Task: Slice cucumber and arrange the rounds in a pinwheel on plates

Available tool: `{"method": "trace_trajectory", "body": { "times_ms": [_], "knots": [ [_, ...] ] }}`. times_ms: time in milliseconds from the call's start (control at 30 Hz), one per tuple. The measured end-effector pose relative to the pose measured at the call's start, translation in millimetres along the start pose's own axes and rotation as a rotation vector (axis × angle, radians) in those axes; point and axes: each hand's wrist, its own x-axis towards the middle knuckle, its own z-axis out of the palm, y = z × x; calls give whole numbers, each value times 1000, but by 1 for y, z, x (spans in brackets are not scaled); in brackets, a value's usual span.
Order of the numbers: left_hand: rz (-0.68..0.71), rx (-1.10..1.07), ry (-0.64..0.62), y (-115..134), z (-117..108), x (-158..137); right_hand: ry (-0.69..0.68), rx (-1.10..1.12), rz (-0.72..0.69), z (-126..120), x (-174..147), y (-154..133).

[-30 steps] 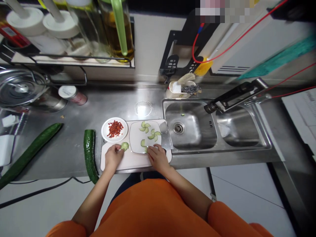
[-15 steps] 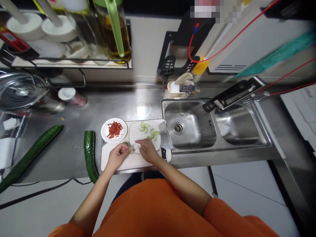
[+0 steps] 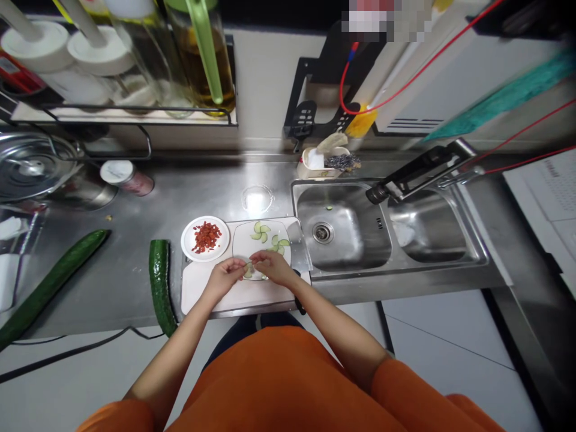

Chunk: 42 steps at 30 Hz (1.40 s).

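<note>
Over the near part of a square white plate (image 3: 242, 234), my left hand (image 3: 224, 278) and my right hand (image 3: 273, 267) meet with fingertips pinched. Between them is a thin cucumber slice (image 3: 248, 269), partly covered by my fingers. Fanned cucumber slices (image 3: 260, 230) form a pinwheel on the plate's far side, and a second pinwheel (image 3: 279, 243) lies to its right. The plate rests on a white cutting board (image 3: 195, 291). To the left, a round white plate (image 3: 185, 241) holds chopped red pieces (image 3: 207, 237). A knife (image 3: 303, 249) lies on the board's right end, its handle partly behind my right wrist.
One cut cucumber (image 3: 159, 285) lies left of the board, and a long cucumber (image 3: 58, 282) farther left. The double sink (image 3: 344, 228) is at the right. A lidded can (image 3: 127, 177) and a steel pot (image 3: 45, 174) stand at the back left, under a bottle rack (image 3: 130, 115).
My right hand has drawn back from pointing over the plate and now pinches beside the left fingertips. My left hand has shifted slightly right. The view has moved a little.
</note>
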Motion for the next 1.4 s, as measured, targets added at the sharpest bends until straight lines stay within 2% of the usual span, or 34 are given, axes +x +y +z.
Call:
{"method": "trace_trajectory", "body": {
  "times_ms": [200,333,567,667,767,867,933,1133,1400],
  "knots": [
    [-2,-73,-42,9,1,0,14,120,98,0,4,7],
    [4,-103,-70,8,3,2,-1,214,116,-6,8,8],
    [115,35,47,-2,10,9,30,163,147,-17,18,9],
    [227,258,147,-7,11,8,44,77,151,-18,19,11],
    [468,539,216,-12,12,4,66,-88,145,-20,19,12],
    [712,741,154,-18,11,0,72,-264,129,-22,17,10],
    [805,836,88,-22,11,-2,59,-369,117,-22,16,9],
    [892,991,42,-36,12,-6,0,-670,68,-19,12,6],
    [934,1051,13,-53,18,-4,-33,-818,58,-19,8,5]
  ]
}}
